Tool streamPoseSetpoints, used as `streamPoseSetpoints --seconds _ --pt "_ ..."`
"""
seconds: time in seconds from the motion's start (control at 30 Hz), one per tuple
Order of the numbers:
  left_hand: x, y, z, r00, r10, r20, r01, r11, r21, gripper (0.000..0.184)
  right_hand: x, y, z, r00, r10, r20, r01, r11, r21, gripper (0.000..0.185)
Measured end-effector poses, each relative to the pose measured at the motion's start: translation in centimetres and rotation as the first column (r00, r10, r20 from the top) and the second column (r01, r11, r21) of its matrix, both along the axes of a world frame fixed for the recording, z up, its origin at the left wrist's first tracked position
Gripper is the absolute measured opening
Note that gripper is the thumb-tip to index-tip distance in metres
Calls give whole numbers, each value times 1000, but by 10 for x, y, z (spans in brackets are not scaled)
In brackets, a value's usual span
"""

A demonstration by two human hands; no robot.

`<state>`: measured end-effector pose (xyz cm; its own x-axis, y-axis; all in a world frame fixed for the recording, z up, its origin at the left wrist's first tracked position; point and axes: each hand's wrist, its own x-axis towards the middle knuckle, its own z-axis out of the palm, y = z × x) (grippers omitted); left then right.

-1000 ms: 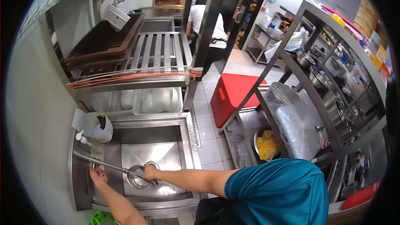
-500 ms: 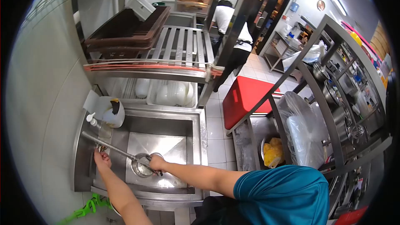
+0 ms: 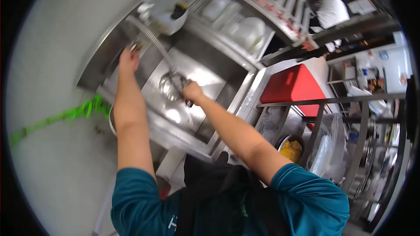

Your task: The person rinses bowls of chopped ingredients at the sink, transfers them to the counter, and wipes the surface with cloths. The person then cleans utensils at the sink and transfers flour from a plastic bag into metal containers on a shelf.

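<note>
My right hand [image 3: 192, 92] is closed on the sprayer end of a flexible metal hose [image 3: 153, 39], low in the steel sink [image 3: 236, 71]. Just left of that hand lies a round metal bowl or strainer [image 3: 167, 88] at the sink bottom; blur hides which. My left hand [image 3: 129, 59] reaches up to a small metal tap [image 3: 136, 46] on the sink's left ledge, its fingers closed at the tap handle. A white pump bottle [image 3: 144, 12] and a white tub [image 3: 168, 22] with something dark on its rim stand beyond the tap.
White baskets with dishes [image 3: 245, 30] sit behind the sink. A red box [image 3: 291, 85] stands on the floor to the right, beside metal shelving [image 3: 341, 100] with plastic bags. Green straps [image 3: 87, 108] hang at the left. A person in white [image 3: 332, 12] is at the back right.
The whole view has turned and shifted, so the sink looks tilted and nearer. Both hands keep their places at the tap and the hose end.
</note>
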<state>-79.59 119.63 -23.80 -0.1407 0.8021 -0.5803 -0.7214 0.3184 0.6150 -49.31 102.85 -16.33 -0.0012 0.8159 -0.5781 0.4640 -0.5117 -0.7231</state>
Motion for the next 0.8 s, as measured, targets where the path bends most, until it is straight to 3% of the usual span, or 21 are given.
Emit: streamPoseSetpoints --seconds 0.07,0.13,0.2,0.8 --pt "14 -2 34 1000 3 21 0 991 -131 26 -4 -5 24 974 -154 -168 144 987 -67 32" --pt "19 -8 51 999 -9 34 15 986 -166 26 -5 0 0 912 -235 -336 203 971 -127 41" --pt "29 -11 67 1000 17 -6 -18 972 -234 40 -4 -1 -1 912 -220 -346 182 974 -138 40" --pt "32 -14 79 1000 -13 -6 11 963 -268 39 8 -10 21 870 -325 -371 234 934 -269 29"
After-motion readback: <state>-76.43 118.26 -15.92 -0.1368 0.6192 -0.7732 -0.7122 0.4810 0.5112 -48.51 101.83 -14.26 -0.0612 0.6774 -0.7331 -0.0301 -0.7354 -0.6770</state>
